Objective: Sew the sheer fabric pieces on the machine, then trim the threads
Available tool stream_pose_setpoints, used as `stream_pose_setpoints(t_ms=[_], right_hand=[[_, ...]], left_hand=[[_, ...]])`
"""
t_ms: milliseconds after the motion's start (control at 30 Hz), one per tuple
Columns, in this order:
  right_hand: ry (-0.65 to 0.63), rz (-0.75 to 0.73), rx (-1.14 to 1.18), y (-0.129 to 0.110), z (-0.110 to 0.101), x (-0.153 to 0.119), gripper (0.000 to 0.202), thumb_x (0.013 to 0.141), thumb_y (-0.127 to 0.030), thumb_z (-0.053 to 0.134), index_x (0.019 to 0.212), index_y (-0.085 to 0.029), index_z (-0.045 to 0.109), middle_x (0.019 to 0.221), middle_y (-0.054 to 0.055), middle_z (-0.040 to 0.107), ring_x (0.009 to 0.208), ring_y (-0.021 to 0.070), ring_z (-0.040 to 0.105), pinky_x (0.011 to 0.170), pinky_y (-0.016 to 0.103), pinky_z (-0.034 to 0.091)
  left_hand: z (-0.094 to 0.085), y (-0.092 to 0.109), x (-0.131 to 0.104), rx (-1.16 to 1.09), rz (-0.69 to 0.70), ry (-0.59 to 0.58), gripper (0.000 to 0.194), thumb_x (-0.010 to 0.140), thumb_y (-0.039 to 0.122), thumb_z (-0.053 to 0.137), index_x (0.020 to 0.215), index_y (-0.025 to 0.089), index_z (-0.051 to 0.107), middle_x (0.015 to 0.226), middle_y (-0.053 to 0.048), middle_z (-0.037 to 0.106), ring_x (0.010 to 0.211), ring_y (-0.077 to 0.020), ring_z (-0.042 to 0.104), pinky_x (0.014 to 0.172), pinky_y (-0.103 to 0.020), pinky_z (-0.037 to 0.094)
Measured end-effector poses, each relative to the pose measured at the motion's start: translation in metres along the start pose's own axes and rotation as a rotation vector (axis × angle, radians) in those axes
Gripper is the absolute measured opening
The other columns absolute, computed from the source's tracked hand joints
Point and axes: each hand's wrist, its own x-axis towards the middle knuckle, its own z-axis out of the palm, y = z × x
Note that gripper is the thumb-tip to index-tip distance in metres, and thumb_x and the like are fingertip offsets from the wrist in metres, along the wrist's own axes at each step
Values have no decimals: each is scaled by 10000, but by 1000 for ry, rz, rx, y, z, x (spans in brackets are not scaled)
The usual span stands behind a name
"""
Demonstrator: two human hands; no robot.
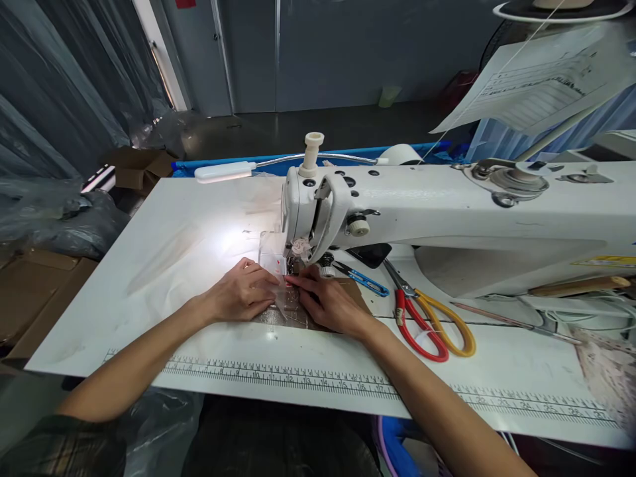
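Observation:
Both hands work at the needle end of a white sewing machine. My left hand rests left of the presser foot, its bent fingers closed on a piece of sheer pale fabric. Just right of the foot, my right hand pinches the same fabric, fingertips close to the needle. Under the fabric lies a brown, shiny plate. The fingertips partly hide the fabric's edge, and the needle tip is too small to make out.
Blue thread snips and scissors with red and yellow handles lie right of my right hand. A lit lamp shines on the white table. Lace lies at the right edge. Cardboard boxes stand at left.

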Motion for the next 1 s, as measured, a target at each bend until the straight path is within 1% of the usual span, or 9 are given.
stream_pose_setpoints(t_ms=[133, 333, 433, 533, 633, 700, 767, 867, 1000], right_hand=[[46, 104, -6, -2, -6, 0, 388, 882, -134, 463, 1208, -223, 652, 1075, 90, 651, 770, 168, 626, 639, 269, 498], [35, -66, -46, 1, 5, 0, 427, 890, -150, 450, 1275, -263, 598, 1080, 94, 624, 825, 182, 615, 730, 338, 539], [33, -91, -49, 4, 9, -1, 420, 889, -145, 444, 1255, -255, 615, 1039, 100, 609, 833, 187, 608, 739, 354, 553], [32, -81, -69, 4, 8, -1, 401, 891, -150, 444, 1236, -236, 630, 1063, 113, 597, 835, 197, 613, 715, 353, 565], [22, -74, -113, 2, 6, -2, 390, 897, -152, 444, 1235, -218, 627, 1075, 125, 592, 815, 200, 616, 695, 356, 570], [17, -77, -141, 1, 6, -1, 397, 898, -137, 436, 1243, -214, 616, 1085, 130, 594, 810, 198, 615, 698, 361, 571], [20, -86, -159, 0, 6, -1, 404, 893, -123, 431, 1248, -202, 607, 1088, 136, 598, 826, 202, 618, 720, 366, 571], [25, -73, -174, 1, 7, -1, 406, 895, -132, 433, 1263, -192, 592, 1085, 131, 608, 812, 192, 626, 705, 344, 568], [28, -74, -188, 1, 6, -1, 418, 899, -140, 441, 1282, -228, 583, 1066, 109, 621, 767, 176, 625, 627, 304, 548]], left_hand=[[5, -2, -3, -27, 12, 34, 156, 909, 176, 541, 838, 175, 680, 942, -64, 704, 749, -133, 619, 694, -322, 494], [8, -6, -5, -59, 101, 84, 154, 925, 130, 506, 888, 136, 655, 928, -77, 718, 768, -141, 656, 657, -313, 510], [7, -5, -3, -60, 130, 88, 158, 923, 106, 494, 894, 124, 648, 932, -88, 721, 773, -140, 660, 655, -302, 509], [5, -3, -2, -61, 116, 30, 156, 913, 109, 492, 887, 138, 643, 941, -76, 721, 788, -139, 654, 679, -302, 498], [4, 0, -2, -34, 54, -68, 127, 908, 189, 516, 912, 155, 638, 939, -61, 717, 771, -148, 641, 698, -318, 483], [5, 1, -2, 0, 38, -93, 135, 912, 212, 515, 896, 158, 638, 932, -56, 715, 747, -145, 632, 724, -332, 478], [5, 1, -1, 23, 55, -58, 150, 920, 183, 502, 860, 166, 638, 929, -46, 713, 754, -134, 634, 772, -346, 477], [6, 0, -1, 15, 84, 52, 134, 916, 155, 516, 869, 170, 640, 941, -44, 710, 802, -128, 647, 813, -357, 481], [7, 0, -1, -3, 76, 100, 113, 914, 170, 543, 872, 179, 648, 917, -36, 709, 751, -119, 637, 727, -332, 486]])
